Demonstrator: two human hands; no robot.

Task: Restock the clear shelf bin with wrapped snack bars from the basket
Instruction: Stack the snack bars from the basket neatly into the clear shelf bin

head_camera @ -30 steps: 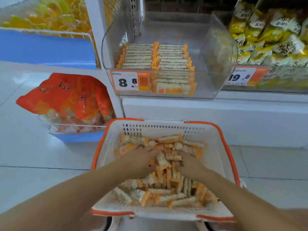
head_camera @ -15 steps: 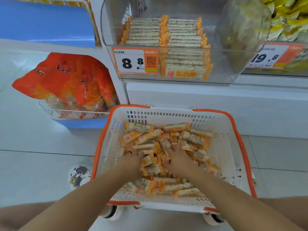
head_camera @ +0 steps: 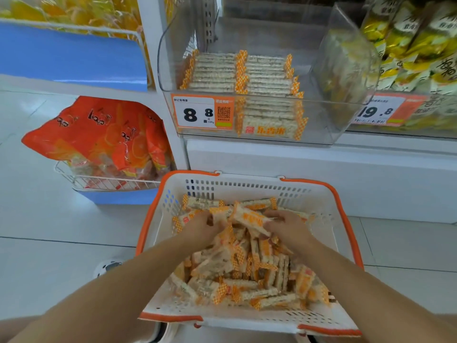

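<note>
Snack bars [head_camera: 249, 217] between both hands [head_camera: 247, 226]

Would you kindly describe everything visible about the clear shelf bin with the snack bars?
The clear shelf bin looks like transparent plastic, open-topped, with rounded side walls, sitting on a white shelf above the basket. Two neat rows of wrapped snack bars with orange checkered ends lie flat inside, leaving its right side bare. An orange-and-white price tag reading 8.8 sits at its front. Neither hand touches it.

Both bare forearms reach forward and converge; the left hand [head_camera: 202, 225] and right hand [head_camera: 288, 227] curl inward, apparently in a grip.
</note>
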